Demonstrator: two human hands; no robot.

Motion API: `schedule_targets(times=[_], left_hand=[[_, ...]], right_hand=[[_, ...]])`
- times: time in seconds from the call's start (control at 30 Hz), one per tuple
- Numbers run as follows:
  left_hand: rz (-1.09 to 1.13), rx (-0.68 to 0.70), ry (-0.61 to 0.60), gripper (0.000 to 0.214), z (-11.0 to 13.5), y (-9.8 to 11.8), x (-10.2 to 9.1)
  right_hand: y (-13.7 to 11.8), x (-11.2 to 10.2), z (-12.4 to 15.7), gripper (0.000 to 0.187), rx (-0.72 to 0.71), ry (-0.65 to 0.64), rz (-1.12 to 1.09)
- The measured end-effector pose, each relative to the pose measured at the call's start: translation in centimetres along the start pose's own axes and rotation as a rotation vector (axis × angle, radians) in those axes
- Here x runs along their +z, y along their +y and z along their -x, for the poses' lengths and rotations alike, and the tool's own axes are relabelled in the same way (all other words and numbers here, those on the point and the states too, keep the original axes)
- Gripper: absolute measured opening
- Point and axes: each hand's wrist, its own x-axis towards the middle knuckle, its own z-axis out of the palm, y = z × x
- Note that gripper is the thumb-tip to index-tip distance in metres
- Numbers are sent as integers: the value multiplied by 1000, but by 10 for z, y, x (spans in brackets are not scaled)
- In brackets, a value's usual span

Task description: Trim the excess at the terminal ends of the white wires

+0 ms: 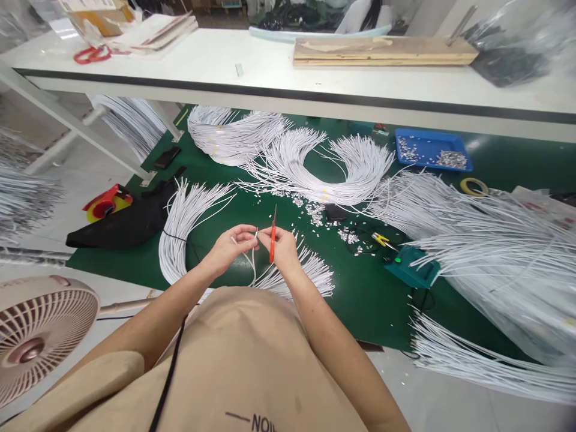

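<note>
The left hand point(230, 245) pinches one thin white wire point(252, 259) by its end. The right hand point(284, 247) is closed around one pair of orange scissors point(272, 234), blades pointing up, just beside the wire end. Both hands are over the green worktop point(360, 288). Around them lie many bundles of white wires point(288, 162). There is one blue tray point(429, 150), one yellow cutter point(382, 240) and one fan point(40, 330).
</note>
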Motion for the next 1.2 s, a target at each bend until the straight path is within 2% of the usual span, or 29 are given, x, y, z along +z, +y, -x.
schedule_targets(times=[0.1, 0.2, 0.27, 0.33, 0.47, 0.63, 0.8, 0.97, 1.1, 1.2], left_hand=[[45, 1, -12, 44, 2, 0, 6], [22, 22, -29, 48, 3, 3, 9], [-8, 31, -23, 46, 4, 6, 10], [-48, 20, 0, 38, 5, 8, 10], [-140, 9, 55, 29, 6, 12, 11], [-185, 47, 85, 28, 6, 14, 11], [-233, 92, 101, 28, 4, 10, 7], [-358, 112, 180, 24, 4, 11, 7], [-335, 96, 184, 25, 5, 14, 9], [-323, 92, 189, 25, 5, 13, 8]], right_hand=[[4, -1, -1, 22, 69, -94, -232], [8, -4, -1, 28, 112, -149, -251], [9, -9, -1, 29, 83, -98, -88], [10, -14, 0, 27, 10, -45, 207], [8, -22, 3, 23, -98, -69, 761], [1, -26, 5, 22, -187, -101, 1023], [-4, -28, 5, 18, -168, -138, 1089], [-1, -22, 9, 23, -174, -122, 1103], [2, -18, 13, 28, -121, -115, 1052], [4, -18, 12, 27, -86, -101, 927]])
